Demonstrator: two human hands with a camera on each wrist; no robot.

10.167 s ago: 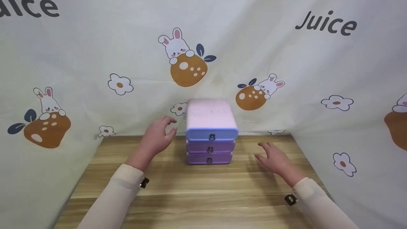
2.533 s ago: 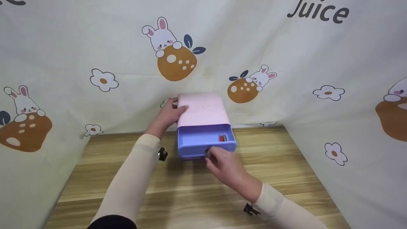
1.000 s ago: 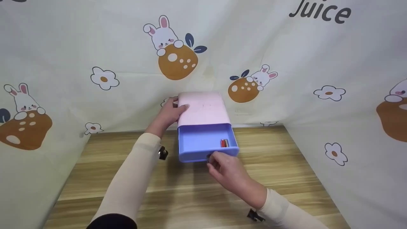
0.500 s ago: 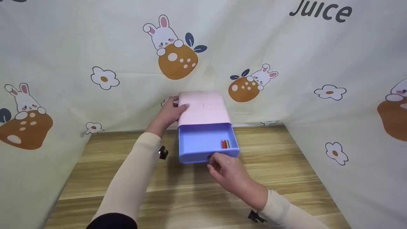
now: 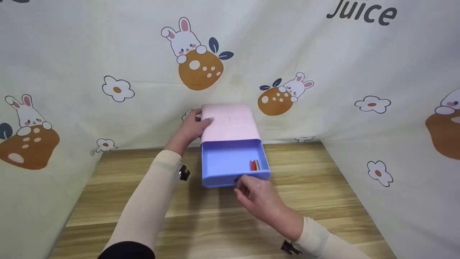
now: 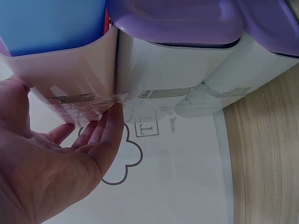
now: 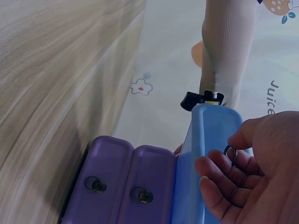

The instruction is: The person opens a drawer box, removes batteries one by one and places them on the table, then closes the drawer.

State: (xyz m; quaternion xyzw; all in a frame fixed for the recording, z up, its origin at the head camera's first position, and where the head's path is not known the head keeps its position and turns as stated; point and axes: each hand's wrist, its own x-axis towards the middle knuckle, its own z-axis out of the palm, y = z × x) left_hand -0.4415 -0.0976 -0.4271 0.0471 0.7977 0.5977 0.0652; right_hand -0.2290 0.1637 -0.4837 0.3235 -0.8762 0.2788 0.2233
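A small drawer unit with a pink top stands on the table. Its blue top drawer is pulled well out. Two small cylinders, one red and one brownish, lie side by side in the drawer's front right corner; they look like batteries. My left hand holds the unit's left side, thumb over the pink top, fingers against the side wall. My right hand pinches the metal ring pull on the drawer front. In the right wrist view, two purple drawers with ring pulls are closed.
The wooden table extends in front of and beside the unit. A pale cloth with rabbit and flower prints hangs behind and along both sides. Clear tape binds the unit's tiers together in the left wrist view.
Both hands have moved from beside the closed unit onto it. The right hand has drawn the blue drawer towards me, bringing the small cylinders into view. The left hand stays on the unit.
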